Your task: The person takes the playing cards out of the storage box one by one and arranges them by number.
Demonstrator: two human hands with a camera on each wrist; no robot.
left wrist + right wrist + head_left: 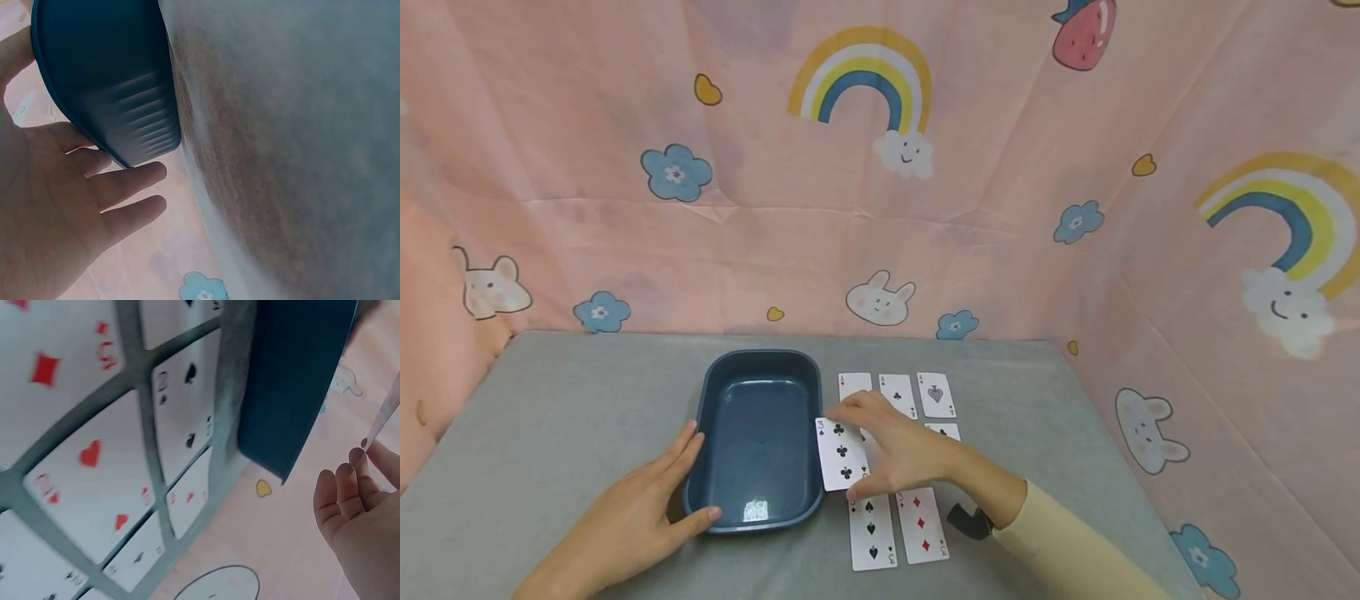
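Nearest me, the left hand (pixel 625 521) rests flat-fingered, steadying the dark blue plastic tray (pixel 760 508), while at three o'clock the right hand (pixel 898 450) pinches a three-of-clubs card (pixel 841 454).

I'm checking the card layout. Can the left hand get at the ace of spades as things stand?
Probably not easily: the left hand rests against the blue tray, and the tray and right hand lie between it and the ace of spades.

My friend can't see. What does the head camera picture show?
A right hand lifts the three of clubs beside a dark blue tray, which the left hand steadies. More cards lie face up on the grey table.
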